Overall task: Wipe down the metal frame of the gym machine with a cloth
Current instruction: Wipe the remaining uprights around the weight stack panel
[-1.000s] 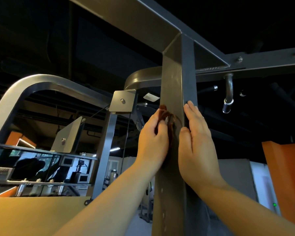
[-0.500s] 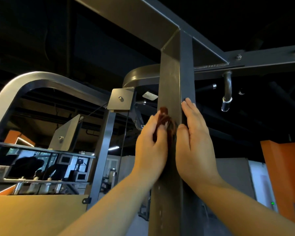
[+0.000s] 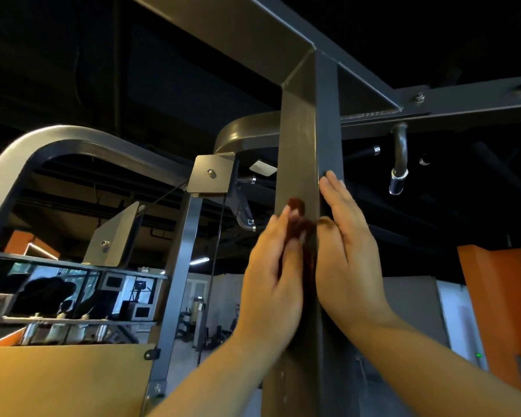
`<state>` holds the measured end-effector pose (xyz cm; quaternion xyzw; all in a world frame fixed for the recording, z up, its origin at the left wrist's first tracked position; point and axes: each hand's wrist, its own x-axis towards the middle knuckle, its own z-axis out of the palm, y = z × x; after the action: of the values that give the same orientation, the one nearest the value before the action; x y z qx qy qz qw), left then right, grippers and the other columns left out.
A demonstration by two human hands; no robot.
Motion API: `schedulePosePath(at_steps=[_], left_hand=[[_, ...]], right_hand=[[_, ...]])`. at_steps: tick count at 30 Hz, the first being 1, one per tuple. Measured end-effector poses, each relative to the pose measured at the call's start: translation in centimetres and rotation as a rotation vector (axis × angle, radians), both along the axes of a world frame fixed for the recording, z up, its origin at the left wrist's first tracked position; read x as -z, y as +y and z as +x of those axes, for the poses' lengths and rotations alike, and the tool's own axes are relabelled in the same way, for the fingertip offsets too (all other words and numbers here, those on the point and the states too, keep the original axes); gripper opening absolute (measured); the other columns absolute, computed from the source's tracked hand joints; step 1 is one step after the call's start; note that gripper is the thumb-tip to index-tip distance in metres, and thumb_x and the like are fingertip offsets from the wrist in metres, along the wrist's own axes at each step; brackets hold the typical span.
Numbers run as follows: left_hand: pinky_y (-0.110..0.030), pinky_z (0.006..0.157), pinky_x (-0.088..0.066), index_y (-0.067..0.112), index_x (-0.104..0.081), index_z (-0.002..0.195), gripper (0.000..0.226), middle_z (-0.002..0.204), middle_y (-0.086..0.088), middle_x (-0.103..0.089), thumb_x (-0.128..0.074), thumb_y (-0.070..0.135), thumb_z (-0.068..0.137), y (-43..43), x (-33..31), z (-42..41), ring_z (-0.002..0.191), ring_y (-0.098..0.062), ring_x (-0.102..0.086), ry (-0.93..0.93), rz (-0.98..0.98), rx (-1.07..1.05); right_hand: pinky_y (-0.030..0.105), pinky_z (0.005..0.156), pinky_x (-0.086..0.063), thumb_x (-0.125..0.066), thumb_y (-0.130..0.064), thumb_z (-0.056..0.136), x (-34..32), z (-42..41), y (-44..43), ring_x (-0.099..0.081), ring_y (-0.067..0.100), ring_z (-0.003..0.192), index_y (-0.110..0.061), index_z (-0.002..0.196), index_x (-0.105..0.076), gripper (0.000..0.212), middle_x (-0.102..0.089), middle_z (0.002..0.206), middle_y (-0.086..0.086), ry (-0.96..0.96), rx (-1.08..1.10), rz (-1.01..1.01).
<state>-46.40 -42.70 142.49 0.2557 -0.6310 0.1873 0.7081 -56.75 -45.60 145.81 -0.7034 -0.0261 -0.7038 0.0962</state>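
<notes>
Cloth [image 3: 297, 219], reddish-brown, bunched, gripped in our left hand [image 3: 271, 281] against dark grey square post [image 3: 301, 139], our right hand [image 3: 346, 251] flat, fingers straight.

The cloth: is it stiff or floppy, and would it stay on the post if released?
Probably floppy: the cloth bunches in folds under the left hand. Likely light too, as it mostly hides behind that hand. Released, it would probably slide off the smooth upright post.
</notes>
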Motion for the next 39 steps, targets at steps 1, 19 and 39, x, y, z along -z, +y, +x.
schedulePosePath(at_steps=[1,19,39], left_hand=[[-0.039,0.122,-0.035,0.035,-0.048,0.152,0.046,0.152,0.021,-0.052,-0.044,0.024,0.108,0.0,2.1,0.1,0.148,-0.006,-0.041,-0.012,-0.003,-0.007],[-0.042,0.124,-0.033,0.028,-0.044,0.154,0.049,0.157,0.020,-0.046,-0.043,0.019,0.106,0.6,9.5,-1.0,0.152,-0.009,-0.035,0.030,0.036,-0.059],[-0.042,0.122,-0.037,0.040,-0.047,0.149,0.046,0.153,0.019,-0.051,-0.042,0.025,0.105,0.6,10.8,-0.8,0.147,-0.003,-0.040,0.169,0.102,-0.010]], right_hand=[[0.036,0.129,-0.016,-0.034,-0.018,0.107,-0.1,-0.1,0.0,-0.016,-0.014,0.148,-0.029,0.157,-0.036,0.051,-0.028,0.161,-0.026,-0.003,-0.016,0.007],[0.023,0.127,-0.003,-0.032,-0.024,0.112,5.3,-0.4,0.4,0.004,-0.014,0.150,-0.040,0.158,-0.010,0.053,-0.005,0.166,-0.029,0.133,0.101,0.005],[0.020,0.127,-0.005,-0.030,-0.027,0.108,7.1,0.0,-0.2,0.000,-0.006,0.154,-0.023,0.163,-0.018,0.056,-0.011,0.170,-0.016,0.080,0.157,-0.013]])
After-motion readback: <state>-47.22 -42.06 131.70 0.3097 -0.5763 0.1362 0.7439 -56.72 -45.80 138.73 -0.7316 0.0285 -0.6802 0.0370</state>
